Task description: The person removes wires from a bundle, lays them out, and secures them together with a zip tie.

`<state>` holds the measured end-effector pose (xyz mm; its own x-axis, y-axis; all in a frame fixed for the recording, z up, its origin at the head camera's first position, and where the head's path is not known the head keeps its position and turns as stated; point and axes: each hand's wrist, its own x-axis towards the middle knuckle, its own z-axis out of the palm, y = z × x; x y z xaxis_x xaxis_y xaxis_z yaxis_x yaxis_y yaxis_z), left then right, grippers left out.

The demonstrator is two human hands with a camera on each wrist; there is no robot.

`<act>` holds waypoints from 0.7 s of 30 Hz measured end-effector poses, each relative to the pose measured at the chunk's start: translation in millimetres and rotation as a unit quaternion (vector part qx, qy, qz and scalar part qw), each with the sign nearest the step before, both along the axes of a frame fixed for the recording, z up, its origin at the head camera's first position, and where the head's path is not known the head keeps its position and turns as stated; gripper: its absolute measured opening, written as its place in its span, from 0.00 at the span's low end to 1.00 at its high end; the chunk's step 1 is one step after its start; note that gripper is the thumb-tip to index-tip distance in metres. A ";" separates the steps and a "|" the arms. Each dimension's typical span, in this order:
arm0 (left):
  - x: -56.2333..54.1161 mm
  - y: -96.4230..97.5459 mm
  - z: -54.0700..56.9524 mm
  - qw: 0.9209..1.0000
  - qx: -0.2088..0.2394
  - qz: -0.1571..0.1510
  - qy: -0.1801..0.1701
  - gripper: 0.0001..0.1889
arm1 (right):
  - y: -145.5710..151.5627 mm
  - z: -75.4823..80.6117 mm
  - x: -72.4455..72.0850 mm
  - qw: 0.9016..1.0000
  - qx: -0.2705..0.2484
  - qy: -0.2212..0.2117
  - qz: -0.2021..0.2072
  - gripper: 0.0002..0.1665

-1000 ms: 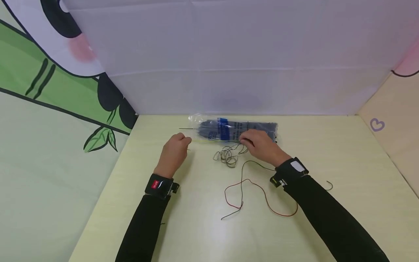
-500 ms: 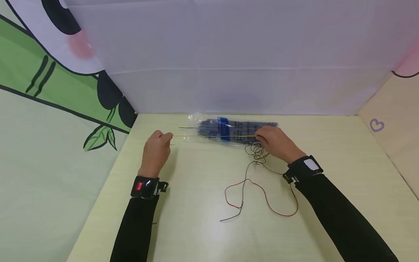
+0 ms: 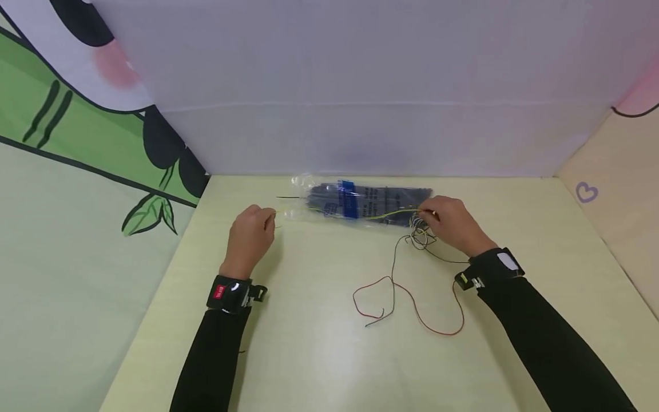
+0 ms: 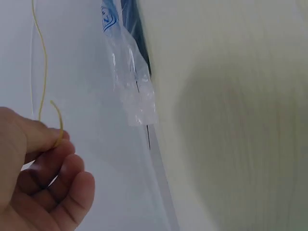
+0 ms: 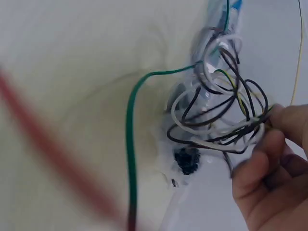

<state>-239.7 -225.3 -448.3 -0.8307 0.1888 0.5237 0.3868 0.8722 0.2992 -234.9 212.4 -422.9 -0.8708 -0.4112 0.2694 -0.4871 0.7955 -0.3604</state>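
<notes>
Between finger and thumb, my left hand [image 3: 249,237] pinches a thin yellow wire [image 4: 44,62] near one end, the short tip curling up past the fingers. That wire runs across to my right hand [image 3: 453,223], sagging slightly over the plastic bag. In the right wrist view, the right thumb and fingers grip a tangled bundle of wires [image 5: 231,106] in black, white and yellow. The bundle hangs in loose loops below the right hand. A green wire [image 5: 129,130] trails out of it toward the wrist, and a red one [image 5: 53,149] blurs close to the camera.
Behind the hands, at the table's back edge, lies a clear plastic bag [image 3: 370,197] of long grey-blue strips with a blue label band. A red wire loop [image 3: 429,327] and a dark wire end lie on the pale table [image 3: 319,366]. A white cloth wall [image 3: 360,137] stands behind.
My hands have spread apart, stretching the yellow wire out straight between them; now it hangs slack. The right hand has drawn the tangled bundle to the right, and the dark wire end shifted too.
</notes>
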 end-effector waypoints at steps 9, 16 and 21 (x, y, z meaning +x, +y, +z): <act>-4.4 35.2 -14.3 0.996 -0.042 -0.033 -0.067 0.08 | -6.1 -12.1 12.7 0.995 -0.080 -0.067 0.003 0.06; -7.6 44.1 -15.8 0.995 -0.036 -0.040 -0.087 0.09 | -3.5 4.8 23.4 0.993 -0.112 -0.036 -0.021 0.06; -9.1 37.9 -19.2 0.994 -0.028 -0.023 -0.099 0.09 | 11.1 21.4 28.4 0.987 -0.150 0.005 -0.059 0.07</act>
<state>-248.9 -187.4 -467.5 -0.9063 0.2536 0.3380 0.3655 0.8718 0.3261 -206.5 223.4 -401.5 -0.9042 -0.2081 0.3729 -0.4031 0.7046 -0.5841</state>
